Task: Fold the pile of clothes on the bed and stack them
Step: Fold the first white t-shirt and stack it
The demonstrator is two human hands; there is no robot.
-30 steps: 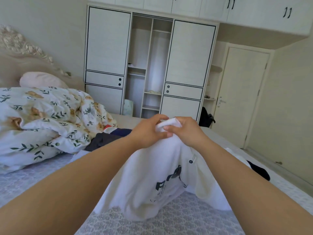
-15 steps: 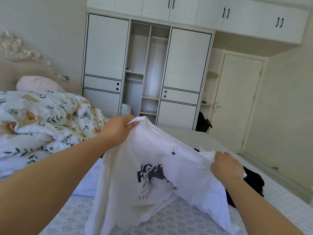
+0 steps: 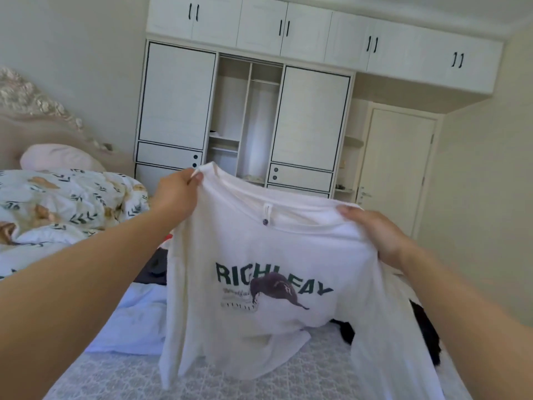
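A white T-shirt [image 3: 259,249] with dark green lettering and a bird print hangs spread in the air over the bed, its printed front facing me. My left hand [image 3: 177,197] pinches its left shoulder. My right hand [image 3: 375,232] grips the right shoulder, a little lower. The shirt's hem droops onto the grey patterned bedsheet [image 3: 302,379]. Behind the shirt lie other clothes: a pale blue garment [image 3: 135,321] at the left, dark pieces [image 3: 153,267] beyond it, and a black garment [image 3: 424,327] at the right, all partly hidden.
A floral duvet [image 3: 63,203] is bunched at the left of the bed, with a pink pillow [image 3: 57,157] and headboard behind. A white wardrobe [image 3: 245,116] with an open middle section stands beyond the bed. A closed door [image 3: 395,168] is at the right.
My hands have moved apart from one bunched hold and lifted, spreading the T-shirt wide by its shoulders. The print now faces me fully.
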